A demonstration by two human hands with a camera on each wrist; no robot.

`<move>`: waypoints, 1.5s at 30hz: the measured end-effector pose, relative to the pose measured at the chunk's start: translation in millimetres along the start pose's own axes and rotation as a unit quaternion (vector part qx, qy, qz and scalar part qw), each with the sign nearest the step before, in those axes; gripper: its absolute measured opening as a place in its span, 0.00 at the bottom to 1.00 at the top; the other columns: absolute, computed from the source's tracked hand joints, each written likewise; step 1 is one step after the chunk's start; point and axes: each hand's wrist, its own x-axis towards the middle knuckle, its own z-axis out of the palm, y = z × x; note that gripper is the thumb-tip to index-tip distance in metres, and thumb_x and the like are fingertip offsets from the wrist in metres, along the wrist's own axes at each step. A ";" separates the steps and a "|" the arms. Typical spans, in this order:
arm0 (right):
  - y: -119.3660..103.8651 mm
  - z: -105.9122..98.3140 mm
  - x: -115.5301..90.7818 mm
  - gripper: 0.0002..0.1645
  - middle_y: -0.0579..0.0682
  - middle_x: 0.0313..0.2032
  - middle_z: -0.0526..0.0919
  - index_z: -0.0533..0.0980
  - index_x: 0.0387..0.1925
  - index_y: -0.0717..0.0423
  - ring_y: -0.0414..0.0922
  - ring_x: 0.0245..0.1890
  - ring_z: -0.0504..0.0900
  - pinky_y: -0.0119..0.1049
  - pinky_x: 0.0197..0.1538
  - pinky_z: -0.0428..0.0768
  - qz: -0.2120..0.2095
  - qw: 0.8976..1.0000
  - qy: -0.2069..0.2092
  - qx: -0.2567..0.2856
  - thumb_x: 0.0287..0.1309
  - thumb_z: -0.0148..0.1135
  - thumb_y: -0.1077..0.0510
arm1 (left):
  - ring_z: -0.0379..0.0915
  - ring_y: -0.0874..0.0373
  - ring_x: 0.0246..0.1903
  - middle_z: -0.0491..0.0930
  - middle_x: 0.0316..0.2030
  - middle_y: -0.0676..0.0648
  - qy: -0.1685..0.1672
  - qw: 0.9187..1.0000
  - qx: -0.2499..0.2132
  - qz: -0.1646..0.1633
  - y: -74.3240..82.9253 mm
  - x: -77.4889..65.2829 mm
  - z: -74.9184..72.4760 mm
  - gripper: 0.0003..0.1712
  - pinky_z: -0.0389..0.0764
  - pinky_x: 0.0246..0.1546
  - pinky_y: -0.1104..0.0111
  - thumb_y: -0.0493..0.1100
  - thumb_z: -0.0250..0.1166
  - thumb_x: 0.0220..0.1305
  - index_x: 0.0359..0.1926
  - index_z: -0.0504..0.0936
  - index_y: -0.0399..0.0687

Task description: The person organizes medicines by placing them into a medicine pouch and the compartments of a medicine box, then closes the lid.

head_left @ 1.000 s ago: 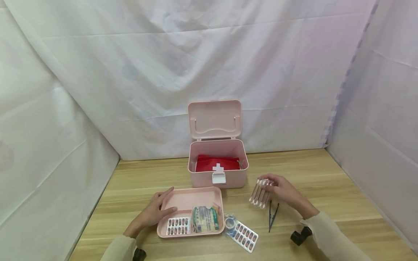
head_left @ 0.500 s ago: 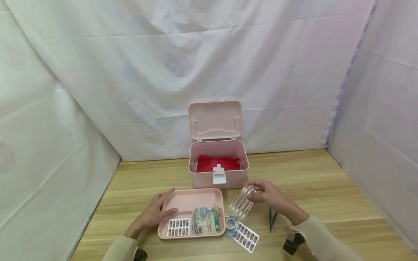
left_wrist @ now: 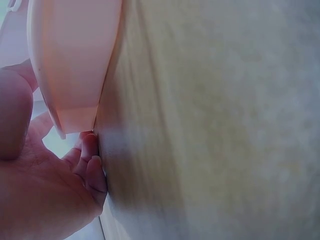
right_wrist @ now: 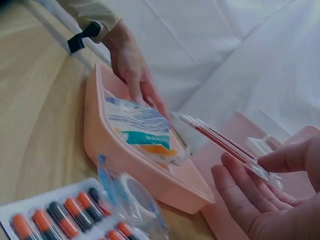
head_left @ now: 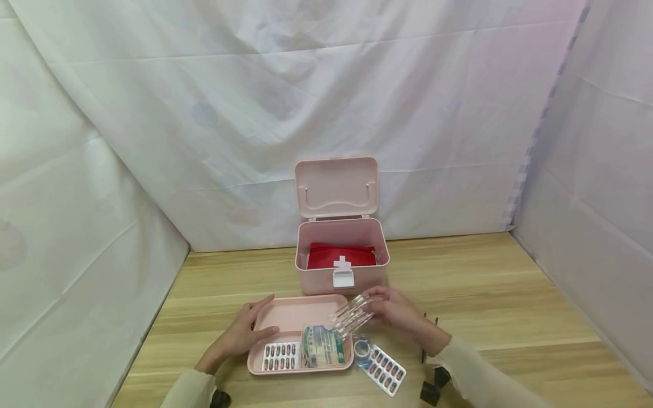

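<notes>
in the head view, the right hand [head_left: 400, 317] pinches a clear swab pack [head_left: 352, 315] above the pink tray [head_left: 301, 310]; the left hand [head_left: 238, 334] touches the tray, thumb and forefinger spread.

in the left wrist view, its fingers [left_wrist: 89, 145] lie near the tray's wall.

in the right wrist view, thumb and fingers pinch the pack's end.

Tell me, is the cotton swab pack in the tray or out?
Out: in the right wrist view, the right hand holds the cotton swab pack clear of the pink tray.
</notes>
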 end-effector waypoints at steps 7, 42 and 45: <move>12.4 19.6 10.5 0.18 0.53 0.39 0.80 0.67 0.52 0.71 0.44 0.36 0.85 0.40 0.44 0.86 0.019 0.996 0.052 0.072 0.63 0.56 0.67 | 0.66 0.46 0.55 0.66 0.59 0.37 0.002 1.000 0.001 0.001 1.2 -1.5 0.4 0.47 0.71 0.57 0.44 0.54 0.72 0.58 0.75 0.62 0.56; 20.1 76.8 50.1 0.27 0.66 0.49 0.81 0.66 0.60 0.74 0.45 0.39 0.82 0.39 0.39 0.84 -0.038 0.990 0.138 -0.018 0.59 0.56 0.72 | 0.66 0.49 0.53 0.67 0.59 0.37 0.003 1.000 0.019 0.011 1.1 -1.6 -0.5 0.46 0.73 0.52 0.51 0.55 0.72 0.59 0.75 0.62 0.56; 21.0 79.3 51.1 0.25 0.65 0.47 0.82 0.67 0.59 0.73 0.44 0.38 0.82 0.37 0.37 0.83 -0.049 0.989 0.140 -0.015 0.60 0.56 0.72 | 0.66 0.49 0.52 0.66 0.58 0.37 0.003 1.000 0.016 0.008 0.1 -1.3 -0.4 0.46 0.72 0.53 0.51 0.55 0.72 0.59 0.75 0.61 0.56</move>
